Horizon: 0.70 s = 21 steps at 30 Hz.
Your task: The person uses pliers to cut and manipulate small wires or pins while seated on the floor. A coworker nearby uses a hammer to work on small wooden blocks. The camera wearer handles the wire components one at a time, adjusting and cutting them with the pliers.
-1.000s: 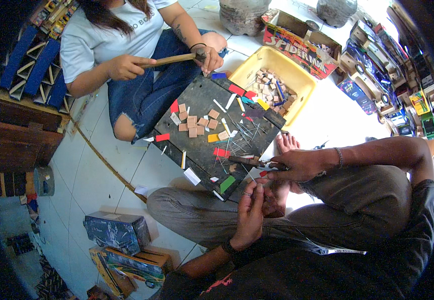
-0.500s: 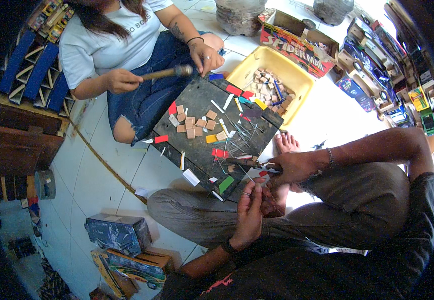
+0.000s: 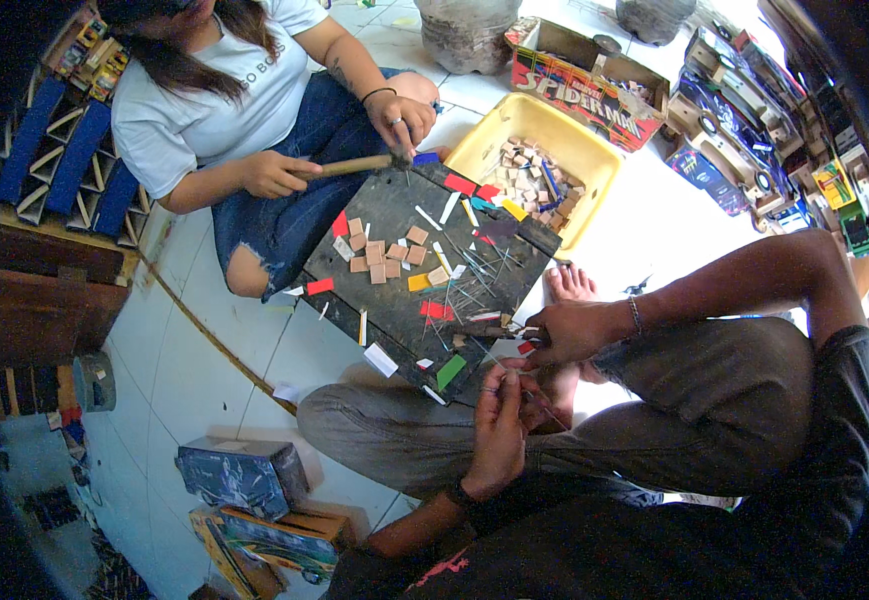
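My left hand (image 3: 499, 425) is closed in a pinch on a thin metal wire (image 3: 551, 412), whose length slants past my fingertips. Just beyond it, at the near right corner of the dark wooden board (image 3: 349, 285), my right hand (image 3: 576, 332) grips dark pliers (image 3: 486, 330); its fingers partly hide their handles. Loose thin wires (image 3: 469, 293) lie heaped on the board beside the pliers. Around them are small wooden blocks (image 3: 375, 250), a red piece (image 3: 436, 310), a green piece (image 3: 451, 372) and white strips (image 3: 381, 360).
Across the board sits a co-worker, one hand holding a hammer (image 3: 354, 166), the other at the board's far corner. A yellow tub (image 3: 594, 165) of wooden blocks stands beyond, with a printed carton (image 3: 584, 95) behind it. Boxed toy vehicles (image 3: 239, 470) rest on the floor at left.
The co-worker's hammer head has come down to the board's far corner, beside their other hand. My right hand has shifted slightly left; my left hand stays almost where it was.
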Each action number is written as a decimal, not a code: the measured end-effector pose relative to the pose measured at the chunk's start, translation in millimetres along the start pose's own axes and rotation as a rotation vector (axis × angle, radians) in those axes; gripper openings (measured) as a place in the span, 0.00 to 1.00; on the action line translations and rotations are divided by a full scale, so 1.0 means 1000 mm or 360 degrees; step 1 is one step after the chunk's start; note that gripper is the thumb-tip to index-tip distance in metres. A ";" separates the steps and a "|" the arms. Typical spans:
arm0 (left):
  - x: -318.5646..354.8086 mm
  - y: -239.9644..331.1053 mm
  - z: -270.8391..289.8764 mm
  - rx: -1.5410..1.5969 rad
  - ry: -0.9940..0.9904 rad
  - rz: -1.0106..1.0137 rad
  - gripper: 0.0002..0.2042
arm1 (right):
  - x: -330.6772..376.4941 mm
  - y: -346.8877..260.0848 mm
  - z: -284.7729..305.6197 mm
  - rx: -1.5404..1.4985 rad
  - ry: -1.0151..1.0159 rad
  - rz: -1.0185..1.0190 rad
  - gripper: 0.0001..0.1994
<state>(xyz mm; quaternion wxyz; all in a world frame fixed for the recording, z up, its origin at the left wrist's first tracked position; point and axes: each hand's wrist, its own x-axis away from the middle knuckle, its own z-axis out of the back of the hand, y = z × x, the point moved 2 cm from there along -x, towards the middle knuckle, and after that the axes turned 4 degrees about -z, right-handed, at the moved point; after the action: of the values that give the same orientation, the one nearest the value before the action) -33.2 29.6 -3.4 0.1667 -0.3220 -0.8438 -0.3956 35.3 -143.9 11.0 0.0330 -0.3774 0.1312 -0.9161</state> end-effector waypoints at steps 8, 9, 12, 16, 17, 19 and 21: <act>0.005 -0.003 -0.001 0.0086 -0.0013 -0.0026 0.10 | -0.002 0.003 0.013 -0.0291 -0.0011 0.0197 0.27; 0.005 -0.003 -0.001 0.0057 -0.0010 -0.0027 0.11 | -0.004 0.006 0.014 -0.0396 -0.0049 0.0226 0.27; 0.004 -0.005 0.001 0.0056 -0.0008 -0.0021 0.11 | -0.002 0.018 0.011 -0.0591 -0.0163 0.0255 0.29; 0.002 -0.010 0.001 0.0080 -0.0029 -0.0077 0.10 | 0.015 0.025 0.008 -0.0586 -0.0190 0.0292 0.31; 0.002 -0.012 0.001 0.0092 -0.0027 -0.0082 0.10 | 0.019 0.026 0.009 -0.0420 -0.0227 0.0301 0.30; 0.003 -0.013 0.000 0.0074 -0.0030 -0.0102 0.10 | 0.027 0.026 0.011 -0.0459 -0.0377 0.0310 0.29; 0.004 -0.012 -0.002 0.0051 -0.0027 -0.0116 0.10 | 0.031 0.023 0.014 -0.0577 -0.0586 0.0425 0.29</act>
<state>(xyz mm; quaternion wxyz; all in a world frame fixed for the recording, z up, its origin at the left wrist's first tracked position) -43.9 23.5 -6.6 0.1501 -0.2917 -0.8626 -0.3852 21.9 -174.4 35.7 0.1085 -0.5165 0.3330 -0.7813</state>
